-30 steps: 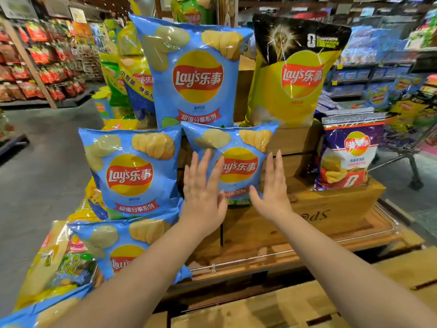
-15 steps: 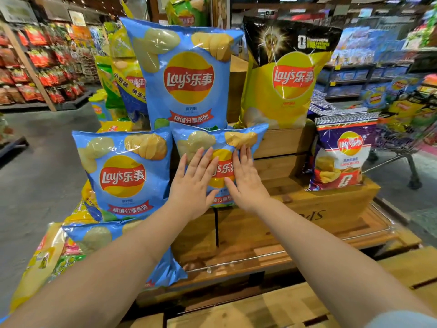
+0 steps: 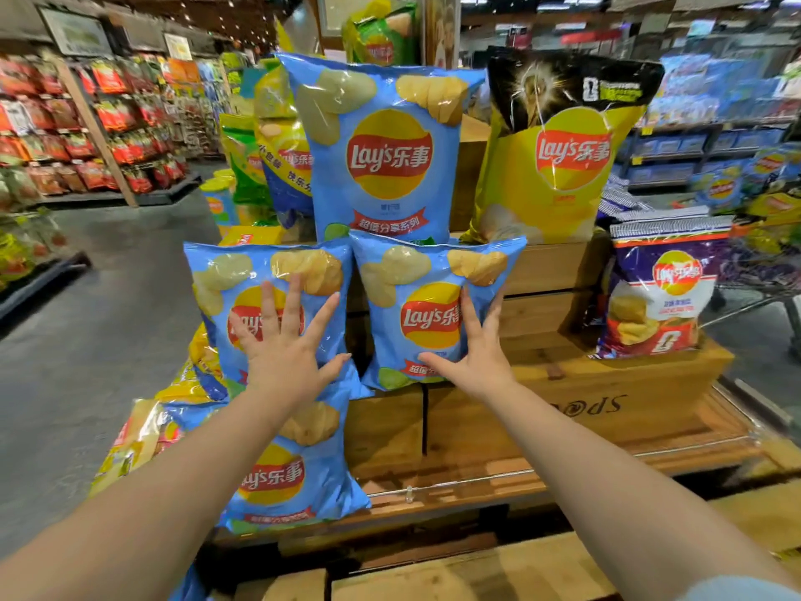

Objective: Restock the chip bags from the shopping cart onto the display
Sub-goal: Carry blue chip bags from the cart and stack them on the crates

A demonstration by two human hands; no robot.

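Head view: the left hand [image 3: 284, 344], fingers spread flat, presses on a blue chip bag [image 3: 264, 310] at nine o'clock of the wooden display [image 3: 576, 383]. The right hand [image 3: 479, 353], fingers straight, lies against the right side of a second blue bag [image 3: 429, 310] just beside it (both bags upright). A larger blue bag [image 3: 381, 149] stands at twelve o'clock; a purple bag [image 3: 659, 288] at three.

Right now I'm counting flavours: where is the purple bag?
In the head view, the purple bag stands at the right on the wooden crate, below and right of the yellow bag.
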